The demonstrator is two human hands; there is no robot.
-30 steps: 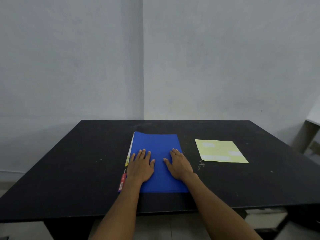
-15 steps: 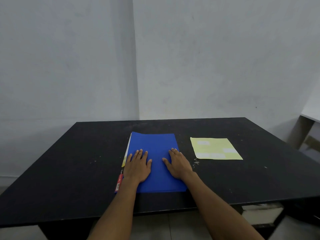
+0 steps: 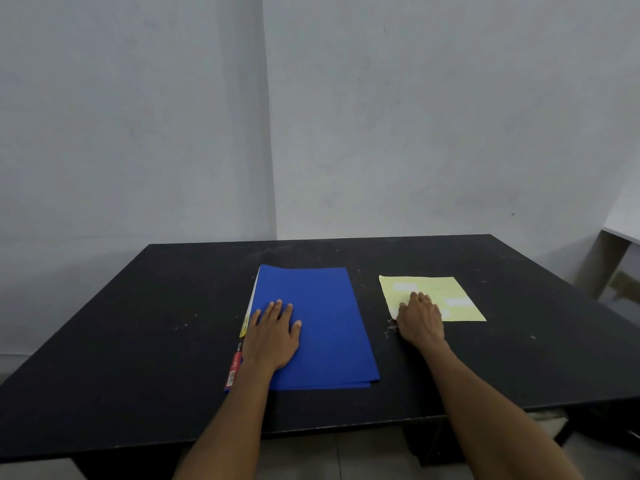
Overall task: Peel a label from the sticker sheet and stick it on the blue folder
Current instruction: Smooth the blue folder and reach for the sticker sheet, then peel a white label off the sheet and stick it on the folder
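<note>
A blue folder [image 3: 322, 317] lies flat in the middle of the black table [image 3: 138, 341]. My left hand [image 3: 275, 336] rests palm down on its left half, fingers spread. To the right lies a pale yellow sticker sheet [image 3: 450, 292] with a few white labels on it. My right hand [image 3: 420, 318] lies on the sheet's near left part, fingers pointing away from me, holding nothing that I can see. Its palm hides that corner of the sheet.
A red and yellow strip [image 3: 233, 370] sticks out along the folder's left edge. Pale specks [image 3: 389, 329] dot the table near the sheet. A grey wall stands behind the table. A white desk edge [image 3: 620, 233] shows at the far right.
My right hand has left the blue folder and moved right onto the sticker sheet. My left hand stays on the folder.
</note>
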